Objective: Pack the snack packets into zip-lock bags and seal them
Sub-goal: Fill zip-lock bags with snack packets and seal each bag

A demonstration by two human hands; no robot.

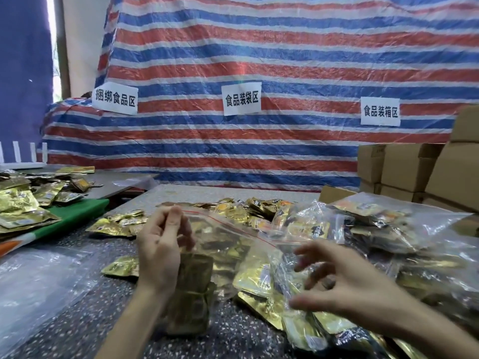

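Two hands work one zip-lock bag [228,237]. The left hand [159,244] pinches the bag's top corner between thumb and fingertips. It is raised, so the bag hangs and its load, a bundle of snack packets [193,288], settles to the bottom beside that wrist. The red zip strip [233,226] runs slack from the left hand's pinch towards the right hand [347,281].

The right hand has its fingers spread and half curled against the clear film near the strip's far end. Nothing is seen pinched in it, and blur prevents a firmer finding.

Judgement: the raised hold keeps the mouth uppermost so that the strip can be drawn taut and pressed closed. The seal appears not yet made.

Loose gold packets [259,278] lie heaped under and beyond the right hand, within easy reach for the next fill. Filled clear bags [363,229] are piled beyond that hand, apart from the loose stock.

The surface is a speckled table [77,320], with clear plastic sheeting [39,281] lying outside the left hand. Beyond the left hand sit a green board [85,211] and a second heap of packets [23,200].

A striped tarpaulin [259,60] closes the back of the room and carries three white paper labels [242,99]. Cardboard boxes [404,172] are stacked far beyond the right hand.
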